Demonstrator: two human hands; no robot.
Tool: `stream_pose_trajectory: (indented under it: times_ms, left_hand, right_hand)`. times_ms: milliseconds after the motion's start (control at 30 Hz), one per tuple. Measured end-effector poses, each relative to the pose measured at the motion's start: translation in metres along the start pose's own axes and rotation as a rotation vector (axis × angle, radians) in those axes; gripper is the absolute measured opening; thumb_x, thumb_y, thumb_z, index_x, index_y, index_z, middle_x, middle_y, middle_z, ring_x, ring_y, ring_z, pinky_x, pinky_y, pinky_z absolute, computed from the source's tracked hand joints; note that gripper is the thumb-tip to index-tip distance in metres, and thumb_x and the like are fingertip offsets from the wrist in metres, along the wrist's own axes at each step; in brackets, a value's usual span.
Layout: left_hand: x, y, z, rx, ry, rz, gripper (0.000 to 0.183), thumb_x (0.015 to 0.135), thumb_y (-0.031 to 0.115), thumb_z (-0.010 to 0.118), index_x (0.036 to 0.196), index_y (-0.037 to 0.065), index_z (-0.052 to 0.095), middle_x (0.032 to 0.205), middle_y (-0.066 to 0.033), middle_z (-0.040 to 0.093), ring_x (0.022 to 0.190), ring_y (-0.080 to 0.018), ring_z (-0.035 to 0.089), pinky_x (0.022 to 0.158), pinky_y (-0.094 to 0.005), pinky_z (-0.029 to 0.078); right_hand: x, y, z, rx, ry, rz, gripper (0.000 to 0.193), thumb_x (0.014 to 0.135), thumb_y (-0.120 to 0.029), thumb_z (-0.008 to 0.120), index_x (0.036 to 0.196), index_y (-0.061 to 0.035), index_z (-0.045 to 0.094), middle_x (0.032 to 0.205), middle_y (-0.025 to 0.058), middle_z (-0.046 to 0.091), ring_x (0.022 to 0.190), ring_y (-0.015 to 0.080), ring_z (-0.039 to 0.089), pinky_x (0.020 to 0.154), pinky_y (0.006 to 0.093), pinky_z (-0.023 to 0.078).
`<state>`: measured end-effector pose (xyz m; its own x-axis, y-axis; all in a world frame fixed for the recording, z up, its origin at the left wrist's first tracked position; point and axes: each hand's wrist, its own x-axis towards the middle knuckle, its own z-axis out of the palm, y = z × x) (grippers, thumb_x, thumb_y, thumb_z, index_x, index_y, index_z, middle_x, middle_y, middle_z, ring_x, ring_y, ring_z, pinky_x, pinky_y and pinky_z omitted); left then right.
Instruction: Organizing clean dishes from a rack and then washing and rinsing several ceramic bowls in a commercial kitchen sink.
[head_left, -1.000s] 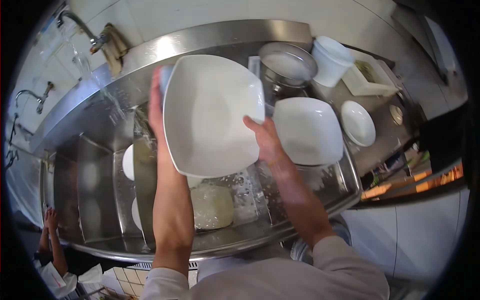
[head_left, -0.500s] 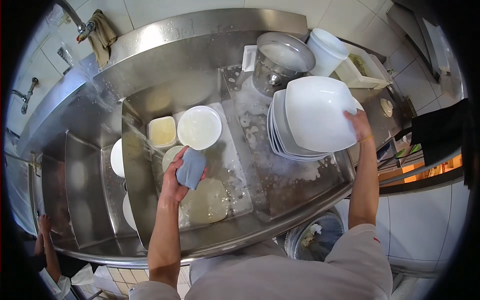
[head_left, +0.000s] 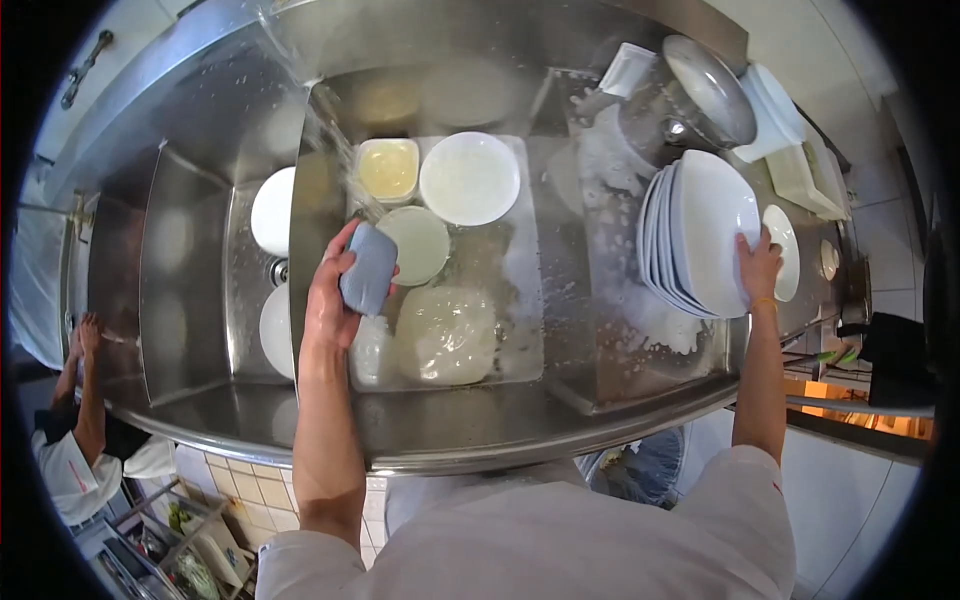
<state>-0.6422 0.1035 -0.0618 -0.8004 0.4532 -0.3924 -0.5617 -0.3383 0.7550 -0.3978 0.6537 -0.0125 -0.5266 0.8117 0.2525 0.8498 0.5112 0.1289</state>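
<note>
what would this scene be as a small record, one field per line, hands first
left hand: holds a blue-grey sponge over the middle basin
right hand: at the right edge of a stack of white dishes; grip unclear
middle basin: pale square container, white round dish, submerged squarish dish
water: a stream runs down into it
behind the stack: metal pot, white bucket
far left: another person's hands at the sink
</note>
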Motion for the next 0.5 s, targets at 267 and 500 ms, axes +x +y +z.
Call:
stream_pose_trajectory:
  times_ms: [267,500]
  left_hand:
    - [0.006,-0.004,-0.035,0.956,0.184,0.290,0.043,0.080,0.013,0.053,0.122,0.002,0.052,0.115,-0.0186,0.057,0.104,-0.0314,0.057,0.090,-0.0358,0.044]
    - [0.027,-0.001,-0.041,1.223,0.273,0.406,0.040,0.079,0.009,0.053,0.119,0.003,0.053,0.110,-0.0218,0.058,0.103,-0.0374,0.055,0.089,-0.0400,0.044]
  right_hand:
    - [-0.173,-0.304,0.011,0.883,-0.317,-0.597,0.014,0.086,-0.018,0.056,0.090,-0.0059,0.063,0.074,0.0117,0.063,0.068,0.0252,0.062,0.066,0.0353,0.049]
    - [-0.306,-0.301,0.279,0.393,-1.136,-0.037,0.040,0.075,-0.020,0.059,0.110,-0.0019,0.056,0.109,0.0217,0.059,0.103,0.0372,0.056,0.090,0.0426,0.044]
